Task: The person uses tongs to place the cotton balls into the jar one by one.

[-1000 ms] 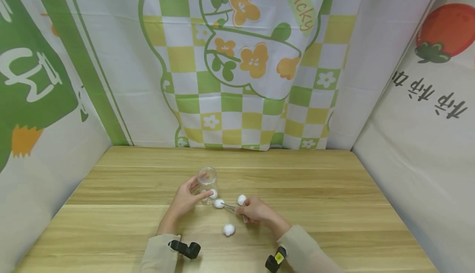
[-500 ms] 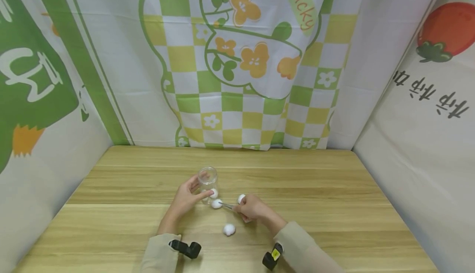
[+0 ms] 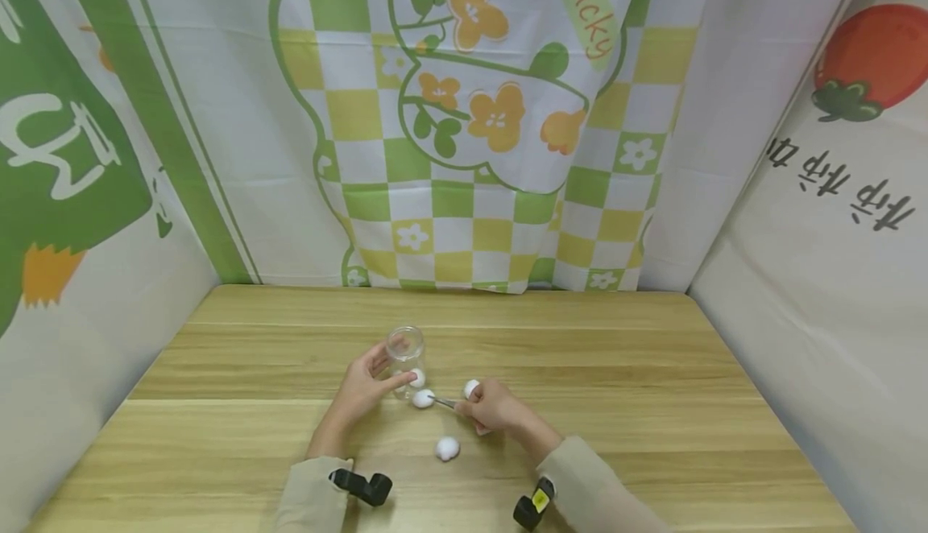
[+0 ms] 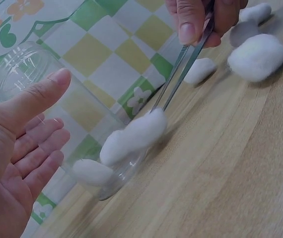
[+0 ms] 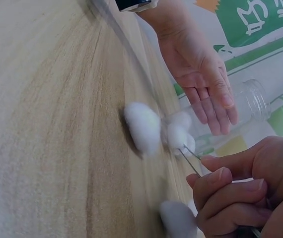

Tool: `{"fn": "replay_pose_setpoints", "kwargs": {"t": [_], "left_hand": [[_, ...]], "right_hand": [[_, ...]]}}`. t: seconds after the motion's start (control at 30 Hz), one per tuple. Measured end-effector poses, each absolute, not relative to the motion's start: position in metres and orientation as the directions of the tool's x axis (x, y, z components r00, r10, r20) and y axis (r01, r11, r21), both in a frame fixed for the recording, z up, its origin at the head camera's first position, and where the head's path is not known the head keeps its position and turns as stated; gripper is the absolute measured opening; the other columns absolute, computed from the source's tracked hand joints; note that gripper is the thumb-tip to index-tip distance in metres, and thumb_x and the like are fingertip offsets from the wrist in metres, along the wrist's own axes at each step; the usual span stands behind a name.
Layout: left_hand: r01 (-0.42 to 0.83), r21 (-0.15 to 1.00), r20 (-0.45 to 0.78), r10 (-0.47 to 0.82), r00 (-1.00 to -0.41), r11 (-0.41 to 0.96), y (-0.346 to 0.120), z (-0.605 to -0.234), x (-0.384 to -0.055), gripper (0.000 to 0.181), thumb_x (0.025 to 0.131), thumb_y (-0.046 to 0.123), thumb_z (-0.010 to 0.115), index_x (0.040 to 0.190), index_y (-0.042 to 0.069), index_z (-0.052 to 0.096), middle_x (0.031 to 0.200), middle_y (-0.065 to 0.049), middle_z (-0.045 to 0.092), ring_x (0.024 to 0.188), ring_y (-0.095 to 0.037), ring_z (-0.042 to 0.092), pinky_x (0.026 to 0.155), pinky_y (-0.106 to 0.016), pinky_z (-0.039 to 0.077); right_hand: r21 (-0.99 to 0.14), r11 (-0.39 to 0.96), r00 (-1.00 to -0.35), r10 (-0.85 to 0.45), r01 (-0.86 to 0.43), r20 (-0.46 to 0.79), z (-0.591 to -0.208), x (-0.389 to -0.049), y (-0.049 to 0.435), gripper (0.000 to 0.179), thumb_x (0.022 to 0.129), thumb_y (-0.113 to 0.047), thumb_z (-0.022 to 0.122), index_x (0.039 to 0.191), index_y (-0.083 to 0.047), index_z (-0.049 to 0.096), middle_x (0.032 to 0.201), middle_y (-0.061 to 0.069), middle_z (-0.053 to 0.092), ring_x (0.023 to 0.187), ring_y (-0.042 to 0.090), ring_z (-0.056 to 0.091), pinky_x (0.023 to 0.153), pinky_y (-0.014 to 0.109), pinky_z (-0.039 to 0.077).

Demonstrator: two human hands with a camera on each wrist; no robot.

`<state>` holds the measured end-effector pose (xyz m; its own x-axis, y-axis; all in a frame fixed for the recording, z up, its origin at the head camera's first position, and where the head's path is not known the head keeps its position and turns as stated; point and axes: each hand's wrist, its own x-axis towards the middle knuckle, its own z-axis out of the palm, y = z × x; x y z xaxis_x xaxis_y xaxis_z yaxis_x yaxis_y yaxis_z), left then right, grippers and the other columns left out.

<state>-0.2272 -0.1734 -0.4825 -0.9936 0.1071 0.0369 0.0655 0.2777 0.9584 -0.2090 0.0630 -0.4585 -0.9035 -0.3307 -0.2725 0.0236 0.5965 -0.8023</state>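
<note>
Upright on the table stands a clear jar (image 3: 406, 356) with white cotton balls (image 4: 92, 172) at its bottom. My left hand (image 3: 366, 384) holds it from the left, thumb on the near side and fingers round the far side. My right hand (image 3: 496, 406) pinches metal tweezers (image 4: 185, 74), which point left and down. At the tweezer tips is another cotton ball (image 3: 423, 398), low beside the jar wall and overlapping it in both wrist views. The curled fingers of the right hand hide the tweezers' rear part.
A loose cotton ball (image 3: 447, 448) lies on the wooden table (image 3: 616, 404) in front of the jar. Another cotton ball (image 3: 471, 389) sits just behind my right hand, partly hidden. Patterned curtains (image 3: 449, 219) hang along the table's back and sides.
The right hand with the tweezers has shifted slightly left, bringing the cotton ball at their tips closer to the jar. My left hand and the jar have stayed in place.
</note>
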Motion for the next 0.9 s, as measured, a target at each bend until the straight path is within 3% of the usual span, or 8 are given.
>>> {"fn": "replay_pose_setpoints", "kwargs": {"t": [0.17,0.4,0.63,0.9], "left_hand": [[0.064,0.958,0.036,0.106,-0.994,0.281,-0.173,-0.482,-0.227,0.073,0.082,0.022,0.076,0.145,0.011,0.041,0.147,-0.015,0.048,0.139,-0.037,0.044,0.119,-0.047,0.035],[0.070,0.955,0.042,0.101,-0.994,0.288,-0.173,-0.481,-0.227,0.072,0.082,0.021,0.077,0.144,0.011,0.042,0.147,-0.015,0.049,0.138,-0.038,0.045,0.118,-0.048,0.036],[0.075,0.954,0.049,0.097,-0.994,0.290,-0.173,-0.482,-0.228,0.072,0.082,0.020,0.077,0.144,0.009,0.043,0.146,-0.017,0.049,0.137,-0.038,0.045,0.118,-0.048,0.036],[0.077,0.955,0.053,0.093,-0.994,0.286,-0.172,-0.483,-0.229,0.071,0.081,0.018,0.077,0.143,0.008,0.044,0.145,-0.017,0.050,0.137,-0.038,0.046,0.118,-0.047,0.037]], "right_hand": [[-0.834,0.549,-0.905,-0.327,0.052,-0.271,-0.462,-0.207,0.066,0.034,0.092,-0.013,0.063,0.061,-0.004,0.053,0.042,-0.008,0.041,0.042,0.003,0.036,0.042,0.013,0.027],[-0.856,0.513,-0.913,-0.315,0.067,-0.260,-0.462,-0.207,0.068,0.029,0.090,-0.011,0.064,0.063,-0.003,0.055,0.044,-0.008,0.043,0.043,0.003,0.039,0.044,0.013,0.031],[-0.866,0.498,-0.912,-0.331,0.051,-0.243,-0.458,-0.205,0.072,0.026,0.091,-0.011,0.063,0.073,0.008,0.061,0.048,-0.006,0.045,0.046,0.005,0.040,0.045,0.014,0.030],[-0.891,0.450,-0.898,-0.371,0.049,-0.237,-0.461,-0.204,0.081,0.028,0.091,-0.007,0.061,0.065,-0.002,0.053,0.046,-0.007,0.041,0.048,0.005,0.035,0.046,0.016,0.026]]}}
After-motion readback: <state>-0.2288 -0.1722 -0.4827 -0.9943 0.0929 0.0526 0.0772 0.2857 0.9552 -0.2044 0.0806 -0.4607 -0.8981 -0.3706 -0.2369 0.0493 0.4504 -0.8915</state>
